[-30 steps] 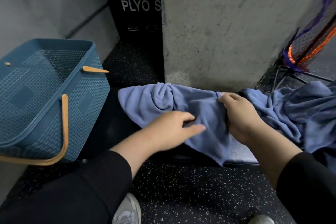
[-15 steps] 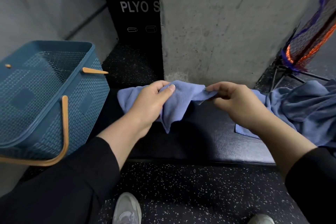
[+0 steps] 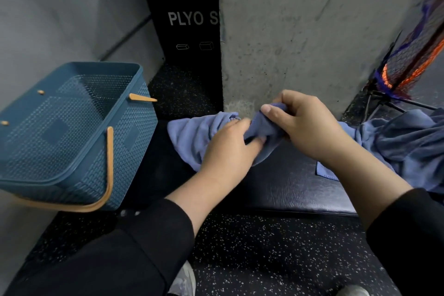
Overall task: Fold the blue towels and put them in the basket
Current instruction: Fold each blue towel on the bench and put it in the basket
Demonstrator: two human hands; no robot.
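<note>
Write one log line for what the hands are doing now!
left hand: grips towel | right hand: pinches towel | basket: no towel visible inside | pile: waiting

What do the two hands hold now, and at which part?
Both the left hand and right hand grip one crumpled blue towel at its bunched upper edge.

Black sleeves (image 3: 153, 235), pale sneakers (image 3: 183, 282)

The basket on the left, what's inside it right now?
No towels show inside the basket: only its bare woven walls and floor. The near wall hides the closest part of the floor. Both hands grip one towel on the bench.
</note>
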